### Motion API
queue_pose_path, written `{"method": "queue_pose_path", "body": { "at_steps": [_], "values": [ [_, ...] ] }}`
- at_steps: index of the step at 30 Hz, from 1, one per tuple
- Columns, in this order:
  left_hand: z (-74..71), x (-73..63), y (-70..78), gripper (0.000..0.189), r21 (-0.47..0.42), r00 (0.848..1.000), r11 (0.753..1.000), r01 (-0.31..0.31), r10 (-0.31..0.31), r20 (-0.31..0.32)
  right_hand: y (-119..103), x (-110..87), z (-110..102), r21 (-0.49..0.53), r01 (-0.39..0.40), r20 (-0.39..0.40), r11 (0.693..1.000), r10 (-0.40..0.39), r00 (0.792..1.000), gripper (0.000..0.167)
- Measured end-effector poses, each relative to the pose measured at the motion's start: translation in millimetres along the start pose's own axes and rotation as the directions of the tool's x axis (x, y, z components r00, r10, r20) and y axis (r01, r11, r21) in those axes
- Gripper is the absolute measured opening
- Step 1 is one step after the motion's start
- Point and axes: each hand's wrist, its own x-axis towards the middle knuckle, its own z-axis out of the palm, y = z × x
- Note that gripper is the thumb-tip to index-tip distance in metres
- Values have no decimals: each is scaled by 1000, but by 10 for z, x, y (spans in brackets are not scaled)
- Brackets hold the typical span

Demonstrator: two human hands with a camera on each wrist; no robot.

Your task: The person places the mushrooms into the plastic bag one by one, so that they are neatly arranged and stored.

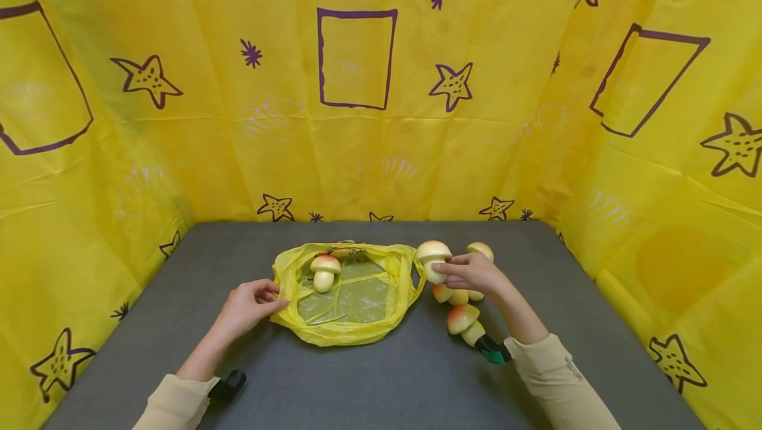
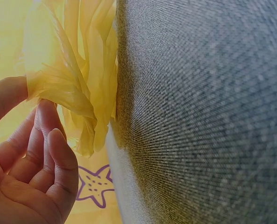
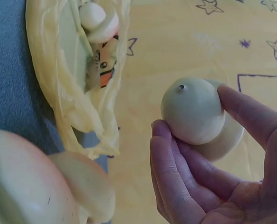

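A yellow plastic bag (image 1: 351,334) lies spread on the table with its mouth facing up. One toy mushroom (image 1: 325,272) with a reddish cap is inside it, near the left. My left hand (image 1: 249,307) pinches the bag's left rim; in the left wrist view the thin film runs between thumb and finger. My right hand (image 1: 476,272) grips another toy mushroom (image 1: 433,253) by its pale stem, cap up, just beyond the bag's right handle. The right wrist view shows the stem's round end (image 3: 192,112) between thumb and fingers.
Several more toy mushrooms lie right of the bag, one (image 1: 463,319) in front and another (image 1: 481,249) behind my right hand, which partly hides the group. The grey table (image 1: 333,390) is walled in by yellow cloth (image 1: 381,152) with drawn stars.
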Motion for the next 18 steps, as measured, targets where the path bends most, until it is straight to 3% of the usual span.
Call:
{"method": "queue_pose_path", "body": {
  "at_steps": [18],
  "values": [
    [14, -14, -10, 34, -12, 1000, 1000, 2, -2, -9, -128, 155, 192, -4, 19, 15, 1000, -18, 1000, 75]
  ]
}}
